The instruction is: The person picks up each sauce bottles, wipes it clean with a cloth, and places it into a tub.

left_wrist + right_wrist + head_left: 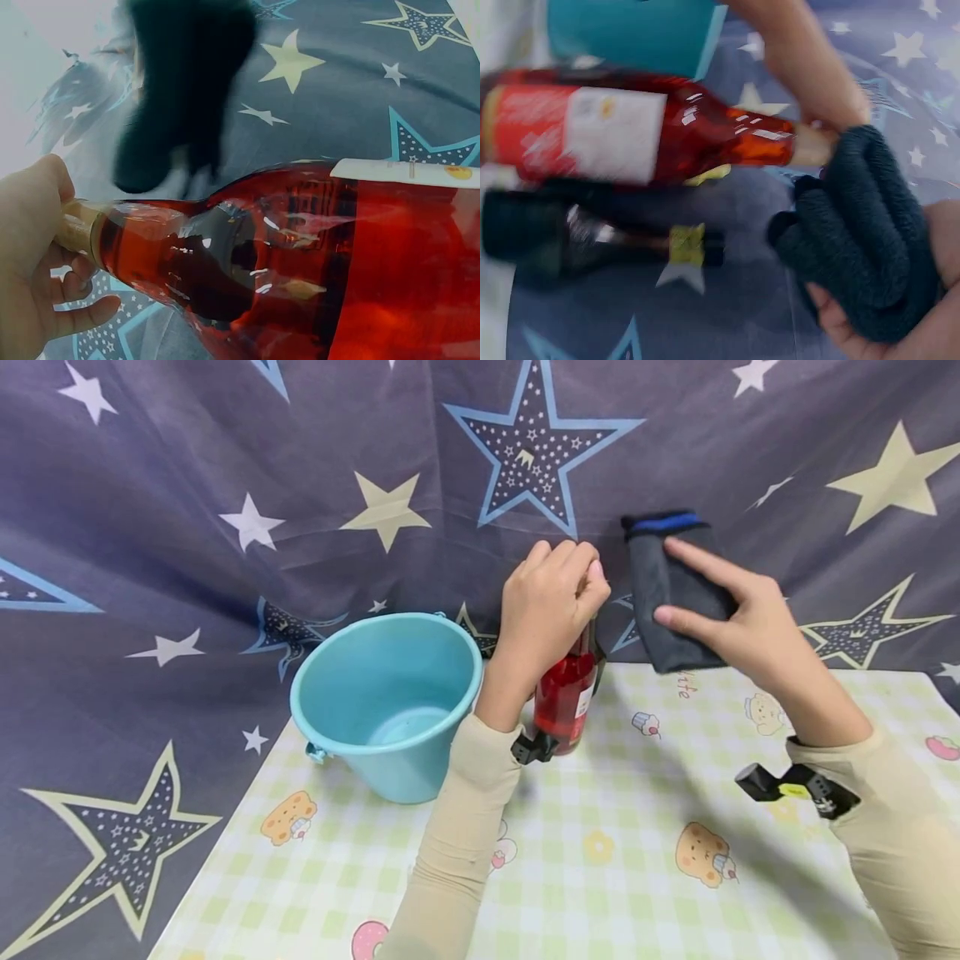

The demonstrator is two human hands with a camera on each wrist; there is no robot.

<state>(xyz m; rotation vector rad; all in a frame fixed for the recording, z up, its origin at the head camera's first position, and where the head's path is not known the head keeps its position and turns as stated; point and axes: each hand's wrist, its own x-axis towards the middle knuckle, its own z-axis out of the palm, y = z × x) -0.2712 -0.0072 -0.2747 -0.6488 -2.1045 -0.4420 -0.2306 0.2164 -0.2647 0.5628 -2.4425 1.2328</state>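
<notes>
Right now the left hand [551, 602] is wrapping its curled fingers around the top of the red bottle [564, 697], gripping it at the neck so the body stays free and exposed below. That bottle is standing on the table [600, 877], just right of the blue bucket [386, 702] and close in front of the starry curtain [187, 485]. Its long axis is running up and down, base on the checked cloth, neck pointing up into the palm, perhaps tipped a touch; it is hard to be sure from the head view. In the left wrist view the gold-wrapped neck is disappearing into the fingers while the clear shoulder and red liquid are filling the frame.

Meanwhile the right hand [738, 614] is holding the dark cloth [667, 593] up in the air, just beside the bottle's top. Forefinger and another finger are lying stretched over the face of the cloth, thumb pinching from behind, so the fabric is hanging flat and spread, its blue-edged end uppermost. My read: it is being presented broadside to the glass, ready for contact.

Over in the right wrist view a second, dark bottle [592, 236] is showing behind the red one.
</notes>
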